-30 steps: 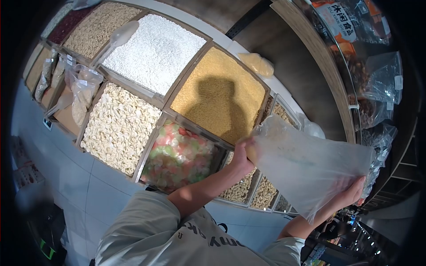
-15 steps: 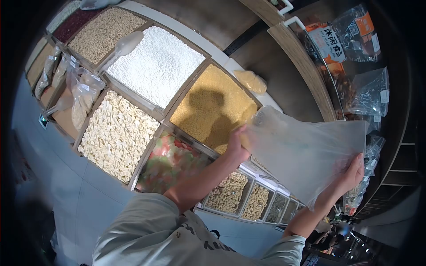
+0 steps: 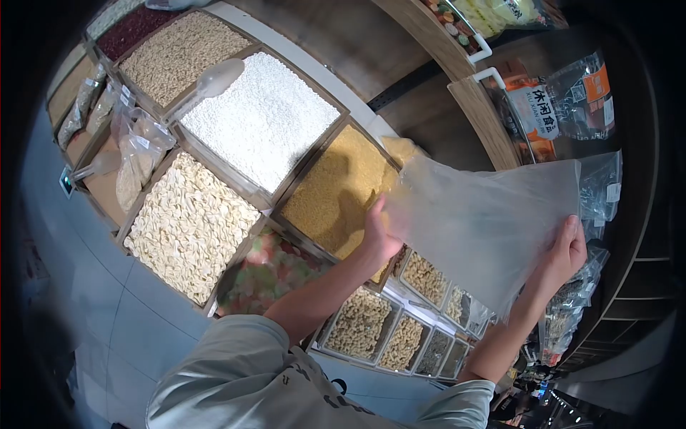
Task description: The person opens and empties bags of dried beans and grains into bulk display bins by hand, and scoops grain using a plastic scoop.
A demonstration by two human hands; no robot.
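A large translucent plastic bag (image 3: pixel 486 232) is stretched between my two hands, flat and without visible contents. My left hand (image 3: pixel 382 232) is at the bag's left edge, its fingers closed on it and partly hidden by the film. On the opposite side, my right hand (image 3: pixel 569 250) pinches the right edge between thumb and fingers. Behind and left of the bag lies a bin of fine yellow grain (image 3: pixel 332 189), partly in shadow. Small white grains (image 3: pixel 257 118) fill the bin beyond it.
Pale flat slices (image 3: pixel 189 229) fill a bin at left, beside packed bags (image 3: pixel 139 154). A clear scoop (image 3: pixel 218 77) rests between bins. Small nut bins (image 3: pixel 361 325) stand below the bag. Packaged snacks (image 3: pixel 532 111) hang at right along a wooden shelf edge (image 3: pixel 486 118).
The bag and my right hand have risen slightly, and the bag is spread a little wider. The camera view has shifted, showing more of the nut bins and upper shelf. Both hands keep their hold.
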